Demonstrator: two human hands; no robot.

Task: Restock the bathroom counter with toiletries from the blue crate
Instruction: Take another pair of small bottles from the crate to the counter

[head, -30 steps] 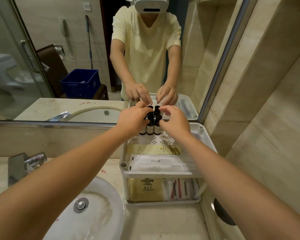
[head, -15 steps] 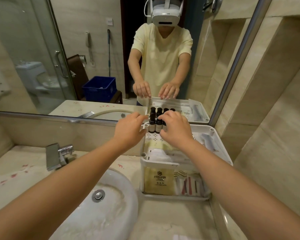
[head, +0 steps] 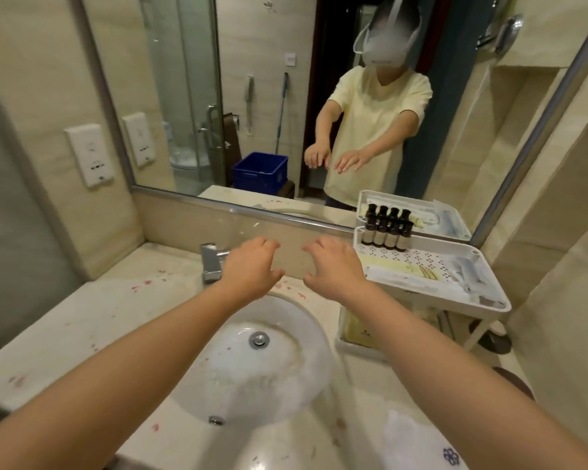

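Note:
Several small dark toiletry bottles (head: 384, 235) stand in a row at the back of the white two-tier tray rack (head: 482, 301) on the right of the counter. Flat paper packets (head: 411, 271) lie on its top tier, and a yellow packet (head: 357, 329) shows on the lower tier. My left hand (head: 252, 268) and my right hand (head: 333, 268) hover empty over the back of the sink, fingers loosely spread, left of the rack and apart from it. The blue crate (head: 260, 173) appears only in the mirror, on a stand behind me.
A white basin (head: 252, 368) with a metal drain sits below my forearms, and a chrome tap (head: 213, 262) stands behind it. The beige counter (head: 92, 320) carries red stains. A white cloth (head: 418, 442) lies at the front right. A wall socket plate (head: 89, 154) hangs on the left.
Both hands let go of the bottles and drew back left over the sink. The view swung left, so the rack now sits at the right.

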